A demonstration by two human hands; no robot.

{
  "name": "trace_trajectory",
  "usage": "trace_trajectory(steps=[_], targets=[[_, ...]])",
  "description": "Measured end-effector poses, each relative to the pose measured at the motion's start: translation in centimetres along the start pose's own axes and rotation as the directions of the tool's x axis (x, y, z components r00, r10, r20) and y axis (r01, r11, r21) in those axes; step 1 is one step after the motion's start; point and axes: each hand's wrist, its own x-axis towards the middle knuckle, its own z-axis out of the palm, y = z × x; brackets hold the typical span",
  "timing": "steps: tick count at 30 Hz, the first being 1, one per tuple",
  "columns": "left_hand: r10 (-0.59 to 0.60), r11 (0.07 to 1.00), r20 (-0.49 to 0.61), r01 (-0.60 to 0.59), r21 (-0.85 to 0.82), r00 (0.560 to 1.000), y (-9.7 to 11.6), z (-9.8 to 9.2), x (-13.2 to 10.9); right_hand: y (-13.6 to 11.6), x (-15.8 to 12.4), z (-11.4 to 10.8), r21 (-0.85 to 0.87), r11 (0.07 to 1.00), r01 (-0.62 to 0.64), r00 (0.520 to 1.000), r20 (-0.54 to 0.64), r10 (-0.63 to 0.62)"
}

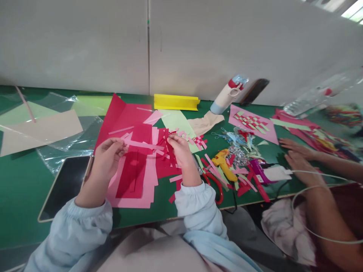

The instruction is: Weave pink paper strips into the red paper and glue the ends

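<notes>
My left hand [109, 154] is raised over the pink and red paper sheets [136, 177], fingers pinched on one end of a light pink paper strip [141, 145]. That strip runs right toward my right hand [181, 151], whose fingers are closed on a bunch of cut red paper strips [169, 149] partly woven with pink. Both hands hover just above the green table [22, 189]. A large red sheet [119, 117] lies behind them.
A dark tablet [65, 185] lies at my left. Red-handled scissors [216, 185], a yellow glue gun [224, 164] and paper scraps lie to the right. Another person's hands [297, 155] rest on the table at far right, near a woven pink sheet [252, 122]. A bottle [228, 96] and yellow folded paper [176, 102] sit by the wall.
</notes>
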Motion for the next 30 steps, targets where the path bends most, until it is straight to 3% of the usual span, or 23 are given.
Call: trace_trajectory(steps=[10,20,23,26,28,30], targets=[[-0.001,0.996,-0.046,-0.004,-0.094,0.999,0.1,-0.6,0.8,-0.1,0.2,-0.5,0.021,1.0,0.015,0.999,-0.037,-0.014],[-0.023,0.992,-0.002,0.023,-0.12,1.0,0.2,-0.3,0.4,-2.1,-0.6,0.1,-0.025,0.998,0.055,0.997,-0.051,-0.056],[-0.024,0.99,-0.02,0.021,-0.142,1.0,0.4,-0.4,0.5,-2.8,-1.1,0.1,-0.089,0.994,0.066,0.997,-0.034,-0.07],[-0.023,0.986,-0.034,0.017,-0.166,0.999,0.7,-0.6,0.7,-3.2,-1.5,-0.2,-0.155,0.988,-0.01,1.0,0.008,0.011],[-0.018,0.985,-0.031,0.012,-0.172,0.999,0.9,-0.7,0.7,-3.4,-1.7,-0.6,-0.283,0.958,-0.047,0.998,0.016,0.054],[-0.018,0.986,-0.019,0.014,-0.165,1.0,1.0,-0.8,0.6,-3.6,-1.9,-1.0,-0.495,0.869,-0.02,1.0,0.005,0.026]])
